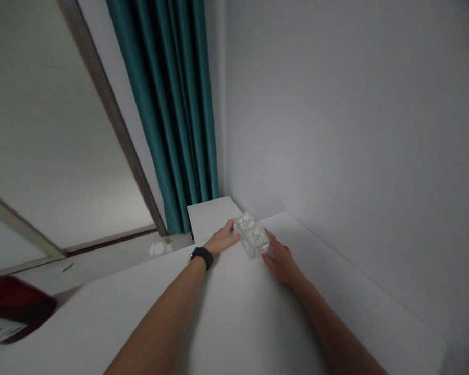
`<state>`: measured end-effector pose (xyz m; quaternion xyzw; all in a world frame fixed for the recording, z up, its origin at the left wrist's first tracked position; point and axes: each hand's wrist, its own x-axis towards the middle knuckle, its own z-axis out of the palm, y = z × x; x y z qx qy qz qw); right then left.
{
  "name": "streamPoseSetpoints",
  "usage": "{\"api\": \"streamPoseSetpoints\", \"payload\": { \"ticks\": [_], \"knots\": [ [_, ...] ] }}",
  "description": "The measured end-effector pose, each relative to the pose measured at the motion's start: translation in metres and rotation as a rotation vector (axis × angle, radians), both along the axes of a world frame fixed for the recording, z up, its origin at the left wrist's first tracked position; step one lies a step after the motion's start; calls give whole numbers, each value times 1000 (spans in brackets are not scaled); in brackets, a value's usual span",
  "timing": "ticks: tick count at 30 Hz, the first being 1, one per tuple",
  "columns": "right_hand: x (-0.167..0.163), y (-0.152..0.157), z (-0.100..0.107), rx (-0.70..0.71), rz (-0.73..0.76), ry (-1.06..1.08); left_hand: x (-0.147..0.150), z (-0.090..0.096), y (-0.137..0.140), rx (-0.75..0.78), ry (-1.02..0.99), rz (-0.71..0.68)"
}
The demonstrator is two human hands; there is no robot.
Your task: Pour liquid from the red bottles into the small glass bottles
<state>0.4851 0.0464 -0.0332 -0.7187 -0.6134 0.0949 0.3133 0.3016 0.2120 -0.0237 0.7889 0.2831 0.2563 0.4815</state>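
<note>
A clear, see-through container (253, 237) with two square sections sits at the far end of the white table (234, 312). Each section has a round knob-like shape on its top. My left hand (222, 238) holds the left side, its thumb along the near edge, with a dark watch (201, 257) on the wrist. From the right, my right hand (280, 259) grips the opposite side, its fingers and thumb curled around the corner. I cannot tell whether the container's underside rests on the table or is slightly raised.
A lower white cabinet top (211, 213) stands past the table end, below a teal curtain (175, 104). The wall (344, 130) runs along the right. At left are a dark red bag-like item (15, 307), a translucent bag-like thing (159, 248) and a framed sliding panel (54, 130).
</note>
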Motion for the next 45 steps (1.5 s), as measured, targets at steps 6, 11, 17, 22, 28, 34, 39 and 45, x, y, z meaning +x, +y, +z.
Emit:
{"api": "streamPoseSetpoints", "payload": {
  "ticks": [6, 11, 17, 22, 28, 34, 39, 45],
  "knots": [
    [-4, 3, 7, -98, -37, -6, -1, -2, 3, 17, 30, -30],
    [-3, 4, 3, -75, -39, -6, -1, -1, 3, 25, 38, -25],
    [-1, 6, -4, -19, -23, 26, -1, -1, 2, 26, 42, 3],
    [2, 9, -9, 67, -20, 79, -1, -1, 1, 21, 35, 11],
    [3, 9, -7, 211, 26, 153, 0, -3, 0, 20, 11, 13],
    [-1, 9, -5, 279, 98, 168, -1, -2, 1, 27, -18, 13],
    [-3, 9, -6, 260, 78, 121, -2, 0, -1, 38, -34, -1],
    [-3, 9, -6, 228, 65, 102, -1, -1, -1, 41, -41, 12]
  ]
}}
